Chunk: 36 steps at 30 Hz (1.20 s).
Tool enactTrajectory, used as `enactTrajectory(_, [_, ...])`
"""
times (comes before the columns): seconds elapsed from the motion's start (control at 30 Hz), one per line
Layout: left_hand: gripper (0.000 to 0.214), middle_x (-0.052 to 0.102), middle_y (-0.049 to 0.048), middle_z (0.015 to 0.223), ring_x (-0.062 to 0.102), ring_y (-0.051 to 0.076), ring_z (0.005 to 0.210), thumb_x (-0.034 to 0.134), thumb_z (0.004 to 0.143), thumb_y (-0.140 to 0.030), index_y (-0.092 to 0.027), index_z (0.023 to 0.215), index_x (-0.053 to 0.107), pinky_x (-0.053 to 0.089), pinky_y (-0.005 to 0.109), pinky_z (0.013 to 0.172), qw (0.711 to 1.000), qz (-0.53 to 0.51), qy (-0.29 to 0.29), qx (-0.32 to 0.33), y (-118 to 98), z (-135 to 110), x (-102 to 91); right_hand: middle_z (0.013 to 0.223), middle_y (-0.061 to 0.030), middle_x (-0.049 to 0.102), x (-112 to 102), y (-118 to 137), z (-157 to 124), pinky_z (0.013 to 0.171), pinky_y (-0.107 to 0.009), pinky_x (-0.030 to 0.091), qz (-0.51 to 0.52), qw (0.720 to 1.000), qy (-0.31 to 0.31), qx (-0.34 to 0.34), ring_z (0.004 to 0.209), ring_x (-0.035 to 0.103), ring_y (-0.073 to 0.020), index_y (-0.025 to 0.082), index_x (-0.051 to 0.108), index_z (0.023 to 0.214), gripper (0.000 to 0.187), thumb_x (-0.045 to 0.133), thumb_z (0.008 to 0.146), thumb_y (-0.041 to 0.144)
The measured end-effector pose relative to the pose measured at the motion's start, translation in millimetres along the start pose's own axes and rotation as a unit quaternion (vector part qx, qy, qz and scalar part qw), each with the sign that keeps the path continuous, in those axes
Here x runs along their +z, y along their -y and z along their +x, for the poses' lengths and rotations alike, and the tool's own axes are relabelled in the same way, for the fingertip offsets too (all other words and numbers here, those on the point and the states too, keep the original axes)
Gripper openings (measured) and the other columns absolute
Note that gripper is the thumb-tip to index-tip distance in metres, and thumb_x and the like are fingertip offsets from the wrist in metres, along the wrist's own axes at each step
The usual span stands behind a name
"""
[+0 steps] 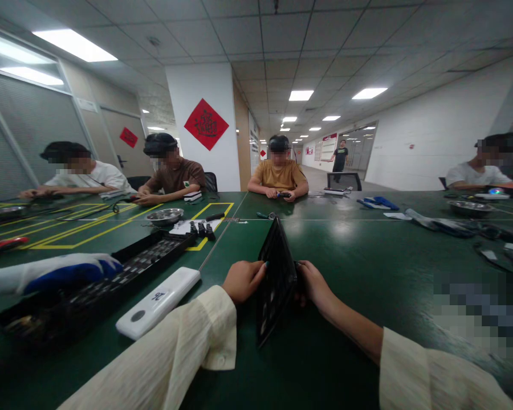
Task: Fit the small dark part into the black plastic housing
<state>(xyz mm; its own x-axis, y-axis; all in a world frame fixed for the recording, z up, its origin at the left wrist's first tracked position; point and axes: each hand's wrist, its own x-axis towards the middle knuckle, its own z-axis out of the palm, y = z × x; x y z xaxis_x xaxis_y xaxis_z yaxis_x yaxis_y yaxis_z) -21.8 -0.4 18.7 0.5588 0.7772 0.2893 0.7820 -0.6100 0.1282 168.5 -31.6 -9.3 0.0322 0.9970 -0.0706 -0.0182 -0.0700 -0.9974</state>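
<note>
A black flat tray-like panel (276, 279) stands on its edge on the green table (350, 267), seen nearly edge-on. My left hand (243, 280) grips its left side with the fingers curled against it. My right hand (313, 283) holds its right side, fingers hidden behind the panel. Both of my arms wear cream sleeves.
A white oblong device (158, 302) lies left of my left arm, beside a long black tray (111, 279) and a blue-and-white glove (55, 273). Several seated people work around the table; metal bowls (166, 216), small black parts (200, 229) and tools lie farther off.
</note>
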Motion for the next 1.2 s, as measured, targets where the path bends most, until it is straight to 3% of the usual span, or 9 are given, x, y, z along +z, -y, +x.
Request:
enactTrajectory(0.27, [0.047, 0.049, 0.0027, 0.055, 0.046, 0.013, 0.054, 0.018, 0.090, -0.038, -0.017, 0.064, 0.051, 0.024, 0.025, 0.054, 1.000, 0.017, -0.001, 0.012, -0.3, -1.9, -1.7, 0.049, 0.0040, 0.052, -1.5, -3.5, 2.2, 0.026, -0.018, 0.036, -0.012, 1.000, 0.007, -0.004, 0.032, 0.049, -0.0124, 0.015, 0.042, 0.105, 0.026, 0.032, 0.087, 0.031])
enactTrajectory(0.4, [0.050, 0.048, 0.0031, 0.053, 0.044, 0.013, 0.051, 0.017, 0.090, -0.039, -0.017, 0.057, 0.047, 0.022, 0.025, 0.053, 0.999, 0.030, 0.007, -0.018, -0.1, -1.0, -0.5, 0.049, 0.0039, 0.052, -1.2, -4.5, 2.5, 0.026, -0.018, 0.036, -0.010, 1.000, 0.009, -0.007, 0.033, 0.050, -0.0122, 0.016, 0.042, 0.103, 0.024, 0.032, 0.088, 0.031])
enactTrajectory(0.77, [0.033, 0.057, 0.0025, 0.062, 0.054, 0.016, 0.059, 0.023, 0.090, -0.036, -0.019, 0.079, 0.048, 0.025, 0.025, 0.055, 0.999, 0.027, -0.030, -0.015, -1.1, -2.2, 0.4, 0.052, 0.0034, 0.053, -1.6, -4.3, 2.4, 0.027, -0.018, 0.036, -0.013, 1.000, 0.015, -0.007, 0.035, 0.051, -0.0120, 0.016, 0.042, 0.105, 0.025, 0.033, 0.088, 0.032])
enactTrajectory(1.03, [0.040, 0.056, 0.0023, 0.060, 0.054, 0.016, 0.058, 0.018, 0.092, -0.039, -0.020, 0.074, 0.049, 0.024, 0.025, 0.053, 0.999, 0.039, -0.032, -0.004, 1.6, -1.7, 1.7, 0.051, 0.0037, 0.053, -0.3, -2.3, 0.1, 0.025, -0.018, 0.036, -0.010, 1.000, 0.008, -0.020, 0.033, 0.050, -0.0121, 0.015, 0.041, 0.103, 0.024, 0.032, 0.087, 0.031])
enactTrajectory(1.2, [0.031, 0.056, 0.0034, 0.061, 0.054, 0.016, 0.059, 0.025, 0.088, -0.033, -0.018, 0.074, 0.049, 0.025, 0.026, 0.054, 0.998, 0.045, -0.038, 0.007, 0.2, -3.4, -0.3, 0.049, 0.0044, 0.052, -0.4, -4.2, 1.2, 0.026, -0.017, 0.036, -0.013, 1.000, 0.015, -0.020, 0.034, 0.051, -0.0123, 0.015, 0.041, 0.104, 0.025, 0.032, 0.087, 0.032])
